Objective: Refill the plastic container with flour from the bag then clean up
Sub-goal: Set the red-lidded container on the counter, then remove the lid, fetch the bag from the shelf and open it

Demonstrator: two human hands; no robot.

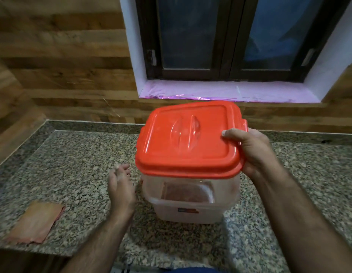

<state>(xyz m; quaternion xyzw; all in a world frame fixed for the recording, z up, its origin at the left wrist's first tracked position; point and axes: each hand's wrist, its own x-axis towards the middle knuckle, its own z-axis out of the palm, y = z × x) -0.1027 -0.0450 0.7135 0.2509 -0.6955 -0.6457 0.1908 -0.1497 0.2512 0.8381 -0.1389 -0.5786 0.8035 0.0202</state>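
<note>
Centre frame: plastic container point(191, 201) on tabletop point(72, 174), orange lid point(188, 138) pinched by right hand point(254, 152) fingers point(229, 133); left hand point(120, 186) loosely spread, empty. Risk: one-sided grip, lid slipping or tipping.

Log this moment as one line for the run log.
right hand: grips red lid edge | left hand: open, beside plastic container | lid: tilted on container | cloth: countertop left

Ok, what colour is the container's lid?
Orange-red lid, clear handle in its middle; seen in the head view.
</note>
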